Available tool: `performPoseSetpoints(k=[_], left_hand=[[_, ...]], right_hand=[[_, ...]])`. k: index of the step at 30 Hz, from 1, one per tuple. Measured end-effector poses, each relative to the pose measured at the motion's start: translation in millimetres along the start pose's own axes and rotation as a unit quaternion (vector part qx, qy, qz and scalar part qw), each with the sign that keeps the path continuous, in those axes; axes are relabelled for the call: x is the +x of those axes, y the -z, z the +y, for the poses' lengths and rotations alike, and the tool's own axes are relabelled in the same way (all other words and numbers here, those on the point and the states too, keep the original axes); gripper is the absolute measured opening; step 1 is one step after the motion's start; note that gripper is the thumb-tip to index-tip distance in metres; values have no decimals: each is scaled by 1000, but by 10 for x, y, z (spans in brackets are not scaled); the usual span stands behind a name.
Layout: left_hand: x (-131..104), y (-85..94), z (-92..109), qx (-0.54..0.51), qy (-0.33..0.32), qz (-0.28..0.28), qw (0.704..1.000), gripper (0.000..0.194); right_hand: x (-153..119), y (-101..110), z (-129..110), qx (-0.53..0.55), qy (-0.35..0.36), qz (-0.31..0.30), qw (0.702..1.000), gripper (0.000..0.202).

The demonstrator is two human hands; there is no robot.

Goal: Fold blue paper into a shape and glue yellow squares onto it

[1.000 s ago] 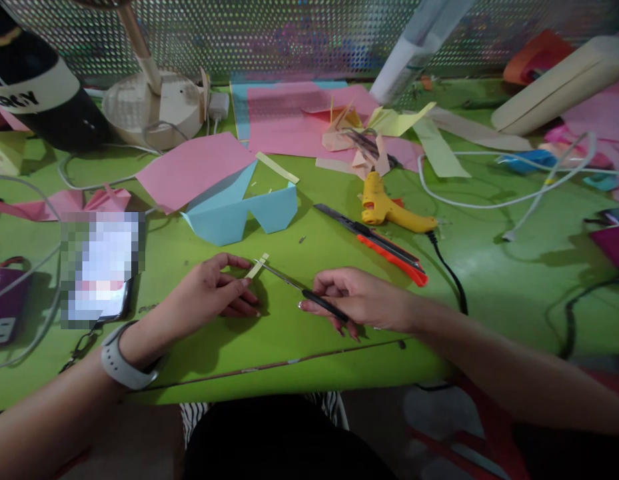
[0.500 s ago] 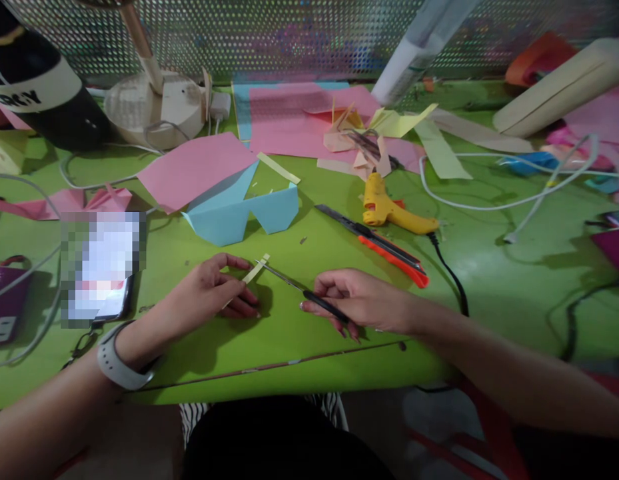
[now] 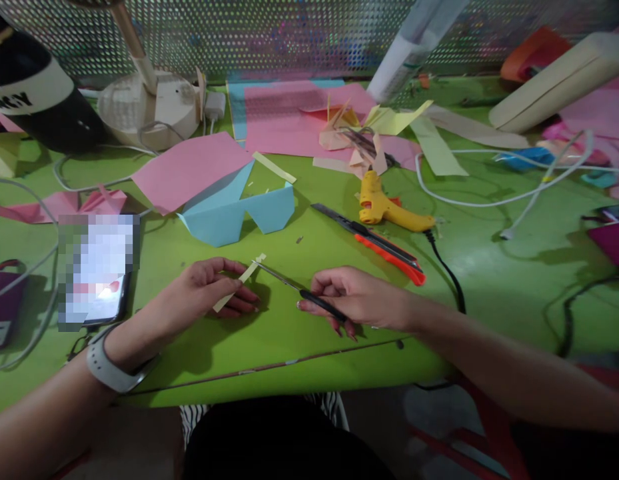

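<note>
Between thumb and fingers my left hand pinches a narrow pale yellow paper strip, its far end pointing up and right. My right hand is closed on black-handled scissors. The tips of the blades meet the strip near its far end, where a small piece sits at an angle. Just beyond my hands stands a folded light blue paper shape like glasses. A box cutter with an orange and black handle lies to the right, beside a yellow glue gun.
At left lie a phone with a blurred screen and a purple power socket box. Pink paper sheets and paper scraps spread across the back. A white cable, a dark bottle and a lamp base surround the work.
More of the yellow strip now shows below my left fingers. The scissor tips remain at its far end, where the end piece now looks bent or partly cut. The view has shifted slightly.
</note>
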State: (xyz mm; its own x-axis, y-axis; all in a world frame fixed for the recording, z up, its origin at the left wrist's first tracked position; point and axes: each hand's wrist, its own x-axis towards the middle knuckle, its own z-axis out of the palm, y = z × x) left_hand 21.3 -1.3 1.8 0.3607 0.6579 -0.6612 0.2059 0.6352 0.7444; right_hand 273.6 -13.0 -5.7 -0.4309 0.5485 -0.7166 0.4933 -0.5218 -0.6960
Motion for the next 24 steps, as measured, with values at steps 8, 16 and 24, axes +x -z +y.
performPoseSetpoints(k=[8, 16, 24], left_hand=[[15, 12, -4, -3, 4, 12, 1000, 26], [19, 16, -4, -32, 4, -20, 999, 21], [15, 13, -12, -31, -11, -9, 999, 17]], right_hand=[[-31, 11, -60, -20, -19, -13, 1000, 52], [-43, 18, -38, -26, -23, 2, 999, 53], [-33, 15, -19, -9, -14, 5, 1000, 53]])
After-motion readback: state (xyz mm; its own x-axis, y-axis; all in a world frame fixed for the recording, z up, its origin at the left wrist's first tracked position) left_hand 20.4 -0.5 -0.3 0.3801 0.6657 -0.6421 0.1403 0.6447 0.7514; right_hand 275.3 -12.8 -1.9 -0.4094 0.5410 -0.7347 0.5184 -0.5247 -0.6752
